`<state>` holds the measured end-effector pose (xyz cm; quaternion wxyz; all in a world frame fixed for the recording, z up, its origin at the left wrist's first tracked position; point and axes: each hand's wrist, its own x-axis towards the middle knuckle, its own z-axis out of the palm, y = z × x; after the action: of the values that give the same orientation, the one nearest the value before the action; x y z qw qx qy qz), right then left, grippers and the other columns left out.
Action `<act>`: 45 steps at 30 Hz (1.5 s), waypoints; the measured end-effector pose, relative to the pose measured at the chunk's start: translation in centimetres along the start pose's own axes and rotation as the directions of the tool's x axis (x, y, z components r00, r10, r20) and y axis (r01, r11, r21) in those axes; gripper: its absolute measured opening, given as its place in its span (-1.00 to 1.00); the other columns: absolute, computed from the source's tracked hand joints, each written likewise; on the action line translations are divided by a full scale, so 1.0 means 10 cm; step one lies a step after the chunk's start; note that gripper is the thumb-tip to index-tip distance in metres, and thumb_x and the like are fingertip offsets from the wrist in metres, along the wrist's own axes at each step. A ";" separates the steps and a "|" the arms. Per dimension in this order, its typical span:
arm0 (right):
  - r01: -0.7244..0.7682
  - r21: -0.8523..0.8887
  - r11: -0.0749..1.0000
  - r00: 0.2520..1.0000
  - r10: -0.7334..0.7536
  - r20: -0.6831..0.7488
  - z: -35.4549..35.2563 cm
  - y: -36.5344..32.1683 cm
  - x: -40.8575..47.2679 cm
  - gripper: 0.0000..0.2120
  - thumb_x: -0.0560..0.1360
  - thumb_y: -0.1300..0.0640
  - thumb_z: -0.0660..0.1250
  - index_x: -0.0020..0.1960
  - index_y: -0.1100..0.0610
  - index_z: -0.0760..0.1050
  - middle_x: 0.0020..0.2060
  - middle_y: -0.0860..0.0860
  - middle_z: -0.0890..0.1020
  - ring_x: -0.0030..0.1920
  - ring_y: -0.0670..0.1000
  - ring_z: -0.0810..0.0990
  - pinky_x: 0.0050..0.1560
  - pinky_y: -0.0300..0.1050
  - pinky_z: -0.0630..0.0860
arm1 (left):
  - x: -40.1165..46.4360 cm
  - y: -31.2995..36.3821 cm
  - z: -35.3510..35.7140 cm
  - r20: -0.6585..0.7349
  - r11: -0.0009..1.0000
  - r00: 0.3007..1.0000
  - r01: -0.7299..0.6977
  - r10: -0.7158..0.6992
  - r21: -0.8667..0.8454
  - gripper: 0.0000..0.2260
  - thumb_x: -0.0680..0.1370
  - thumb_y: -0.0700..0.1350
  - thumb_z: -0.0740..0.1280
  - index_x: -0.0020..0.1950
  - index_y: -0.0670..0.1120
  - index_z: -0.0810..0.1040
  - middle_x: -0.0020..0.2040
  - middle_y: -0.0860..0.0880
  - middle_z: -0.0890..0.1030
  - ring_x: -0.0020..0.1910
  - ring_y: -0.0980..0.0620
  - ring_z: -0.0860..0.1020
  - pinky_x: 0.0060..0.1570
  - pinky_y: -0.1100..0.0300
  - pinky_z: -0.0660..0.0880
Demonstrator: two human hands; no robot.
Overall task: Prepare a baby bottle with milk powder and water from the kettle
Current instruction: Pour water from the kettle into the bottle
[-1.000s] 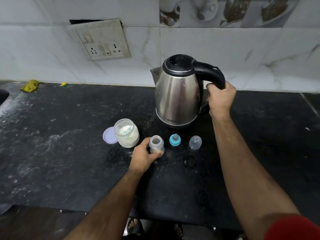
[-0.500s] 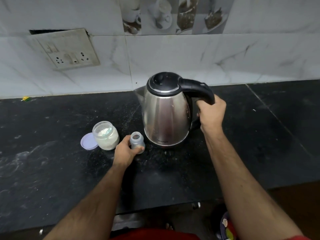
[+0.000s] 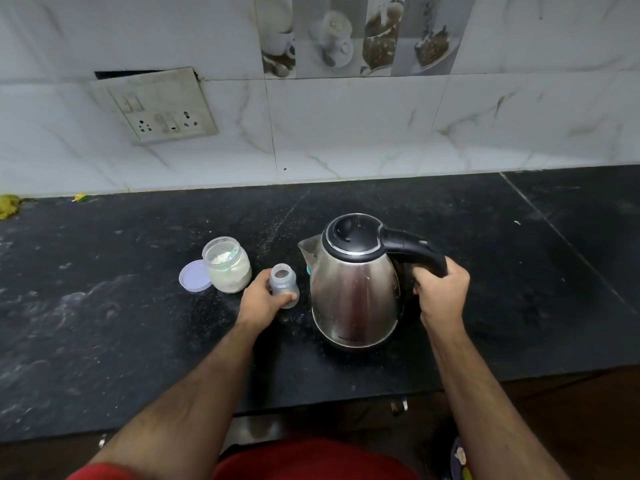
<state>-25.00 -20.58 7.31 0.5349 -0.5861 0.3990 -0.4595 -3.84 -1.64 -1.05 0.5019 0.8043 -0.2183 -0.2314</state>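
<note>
Steel kettle (image 3: pixel 353 289) hides nearly all of a teal piece (image 3: pixel 308 270) behind its spout side. The right hand (image 3: pixel 440 292) wraps the black handle; the kettle now stands closer to the body than half a second ago. Left of this grip, the left hand (image 3: pixel 261 301) holds the open bottle (image 3: pixel 283 285) on the black surface (image 3: pixel 104 306). Further left stand the powder jar (image 3: pixel 228 265) and its lid (image 3: pixel 194 276).
</note>
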 end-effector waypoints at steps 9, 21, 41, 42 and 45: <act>0.029 -0.039 0.999 0.998 -0.026 0.065 0.04 -0.01 0.04 -0.82 0.23 0.24 0.33 -0.46 -0.01 0.53 -0.55 -0.09 0.46 -0.41 0.02 0.41 -0.36 -0.13 0.34 | -0.07 0.05 -0.21 0.016 1.000 1.000 -0.014 0.014 -0.026 -0.51 0.35 -0.23 0.58 0.17 -0.01 0.45 0.10 0.04 0.63 0.11 0.09 0.58 0.18 0.18 0.47; 0.084 -0.148 0.985 0.987 -0.061 0.149 0.14 -0.14 0.23 -0.74 0.34 0.37 0.43 -0.40 0.06 0.53 -0.55 -0.19 0.53 -0.42 -0.15 0.45 -0.31 -0.19 0.38 | -0.05 0.30 -0.36 0.183 0.990 0.978 -0.077 0.098 -0.120 -0.49 0.26 -0.16 0.53 0.18 -0.01 0.51 0.16 -0.01 0.66 0.17 0.05 0.60 0.23 0.14 0.49; 0.142 -0.329 0.934 0.981 -0.088 0.174 0.16 -0.23 0.33 -0.84 0.25 0.11 0.44 -0.34 0.20 0.54 -0.49 -0.01 0.51 -0.39 -0.06 0.42 -0.34 -0.06 0.43 | 0.00 0.21 -0.36 0.198 0.998 0.979 -0.026 0.036 -0.050 -0.49 0.36 -0.35 0.52 0.24 -0.03 0.50 0.16 0.02 0.65 0.19 0.07 0.59 0.30 0.09 0.47; 0.143 -0.332 0.932 0.980 -0.087 0.177 0.16 -0.25 0.33 -0.85 0.25 0.11 0.44 -0.34 0.18 0.55 -0.49 -0.01 0.51 -0.39 -0.06 0.43 -0.34 -0.06 0.43 | 0.00 0.22 -0.35 0.197 0.998 0.980 -0.027 0.037 -0.054 -0.49 0.37 -0.36 0.52 0.25 -0.05 0.50 0.17 0.01 0.65 0.19 0.07 0.59 0.29 0.11 0.47; 0.151 -0.333 0.931 0.977 -0.089 0.194 0.17 -0.30 0.31 -0.92 0.26 0.12 0.45 -0.35 0.12 0.57 -0.50 -0.04 0.54 -0.38 -0.06 0.46 -0.32 -0.09 0.43 | -0.01 0.24 -0.33 0.197 0.997 0.980 -0.026 0.040 -0.070 -0.48 0.37 -0.38 0.51 0.28 -0.11 0.48 0.18 -0.03 0.64 0.18 0.06 0.59 0.25 0.17 0.48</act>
<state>-22.61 -22.77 10.62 0.4274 -0.7324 0.3884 -0.3607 -2.26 -0.24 2.39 0.5079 0.7563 -0.2728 -0.3093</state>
